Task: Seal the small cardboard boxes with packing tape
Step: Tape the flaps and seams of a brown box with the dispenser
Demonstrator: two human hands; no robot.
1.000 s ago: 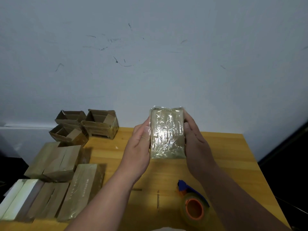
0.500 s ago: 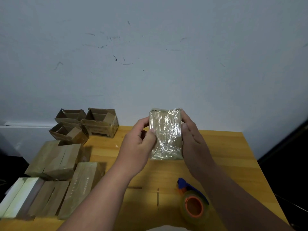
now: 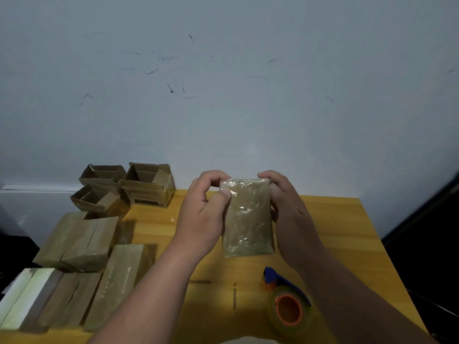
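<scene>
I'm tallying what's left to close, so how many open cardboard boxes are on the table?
3, clustered at the table's far left corner: one by the wall, one right of it, one nearer the camera. More may be hidden behind them.

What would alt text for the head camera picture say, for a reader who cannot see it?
Two hands, left hand and right hand, hold a tape-wrapped box above a wooden table. A tape roll lies near the front edge, closed boxes sit at left, and open boxes stand by the wall.
</scene>
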